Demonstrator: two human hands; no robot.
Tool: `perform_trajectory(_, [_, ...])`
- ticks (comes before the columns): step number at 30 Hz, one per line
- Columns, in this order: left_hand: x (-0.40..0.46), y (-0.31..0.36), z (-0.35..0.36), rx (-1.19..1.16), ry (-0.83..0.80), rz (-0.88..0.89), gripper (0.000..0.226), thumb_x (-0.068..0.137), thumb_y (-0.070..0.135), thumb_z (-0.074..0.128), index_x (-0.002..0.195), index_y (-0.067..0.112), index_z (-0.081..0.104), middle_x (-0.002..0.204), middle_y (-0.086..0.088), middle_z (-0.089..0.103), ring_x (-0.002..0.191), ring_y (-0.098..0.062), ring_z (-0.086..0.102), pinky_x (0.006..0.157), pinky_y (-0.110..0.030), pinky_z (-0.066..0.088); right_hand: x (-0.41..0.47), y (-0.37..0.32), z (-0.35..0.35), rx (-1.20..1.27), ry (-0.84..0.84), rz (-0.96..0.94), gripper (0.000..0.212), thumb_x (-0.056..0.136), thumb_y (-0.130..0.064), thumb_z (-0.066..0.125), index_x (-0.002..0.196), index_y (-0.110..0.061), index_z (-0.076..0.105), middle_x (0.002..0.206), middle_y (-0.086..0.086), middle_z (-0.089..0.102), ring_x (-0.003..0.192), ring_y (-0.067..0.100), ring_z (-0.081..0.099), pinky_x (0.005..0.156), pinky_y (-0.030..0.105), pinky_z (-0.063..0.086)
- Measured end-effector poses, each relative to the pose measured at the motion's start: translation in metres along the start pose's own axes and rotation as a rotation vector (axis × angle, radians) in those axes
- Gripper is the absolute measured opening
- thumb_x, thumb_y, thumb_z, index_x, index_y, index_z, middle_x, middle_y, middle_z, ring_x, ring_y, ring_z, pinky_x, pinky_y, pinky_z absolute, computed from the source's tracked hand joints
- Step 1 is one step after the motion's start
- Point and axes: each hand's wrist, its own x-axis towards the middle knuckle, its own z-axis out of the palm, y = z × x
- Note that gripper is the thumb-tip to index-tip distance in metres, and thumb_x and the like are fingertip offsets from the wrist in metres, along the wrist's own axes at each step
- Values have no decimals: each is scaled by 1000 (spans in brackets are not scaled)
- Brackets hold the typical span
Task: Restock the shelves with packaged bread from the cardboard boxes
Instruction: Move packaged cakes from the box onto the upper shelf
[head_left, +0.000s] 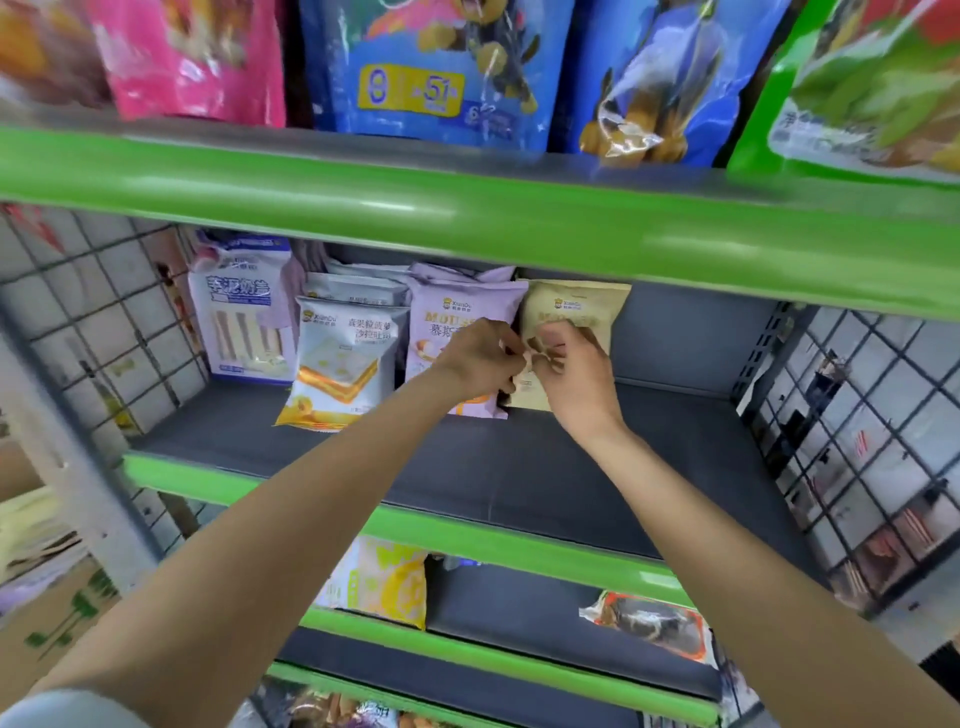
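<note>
A cream bread pack (571, 304) stands upright at the back of the middle shelf (519, 467), just right of a lilac bread pack (457, 312). My left hand (475, 361) pinches the cream pack's left edge with curled fingers. My right hand (574, 376) grips its front and hides its lower half. Left of the lilac pack stand a white-and-orange bread pack (343, 364) and a blue-and-white pack (239, 312), with more packs behind them. Part of a cardboard box (57, 613) shows at the lower left.
The green shelf edge (467, 218) above carries pink and blue bags (426, 67). A yellow pack (384, 582) and an orange-dark pack (649, 623) lie on the shelf below. Wire mesh panels (857, 441) flank the shelves. Bare dark shelf lies right of the cream pack.
</note>
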Motion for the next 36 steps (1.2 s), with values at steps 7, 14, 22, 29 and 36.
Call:
perform_trajectory(7, [-93, -82, -104, -172, 207, -116, 9, 90, 6, 57, 84, 11, 62, 64, -4, 65, 41, -11, 56, 51, -21, 49, -53, -105, 67, 134, -291, -131, 20, 90, -2, 53, 105, -6, 66, 104, 9, 69, 94, 17, 62, 78, 22, 45])
perform_trajectory(14, [-235, -236, -221, -145, 462, -283, 24, 90, 12, 60, 68, 15, 67, 58, 2, 68, 55, -24, 60, 69, -40, 55, -144, -219, 201, 174, -559, -311, 21, 88, -1, 52, 98, -6, 70, 97, 11, 72, 91, 24, 66, 84, 33, 49])
perform_trajectory(22, [-329, -369, -280, 158, 521, -791, 27, 92, 18, 49, 107, 2, 65, 111, -20, 65, 106, -37, 59, 85, -37, 46, -218, -279, 346, -73, -896, -342, 25, 93, -10, 50, 116, -6, 60, 117, 12, 62, 108, 27, 57, 81, 30, 43])
perform_trajectory(29, [-348, -446, -289, 293, 415, -1054, 94, 80, 55, 62, 145, 2, 20, 142, -23, 33, 134, -38, 30, 107, -41, 29, -207, -288, 459, -360, -1012, -374, 72, 94, -16, 51, 151, -11, 8, 158, 11, 1, 145, 31, 12, 112, 42, 30])
perform_trajectory(36, [-324, -477, -288, 277, 379, -1215, 116, 66, 74, 62, 150, 17, 5, 146, -23, 27, 137, -39, 25, 109, -47, 26, -163, -285, 526, -405, -1091, -450, 85, 90, 2, 48, 151, -17, -8, 159, 6, -12, 147, 28, 5, 115, 39, 23])
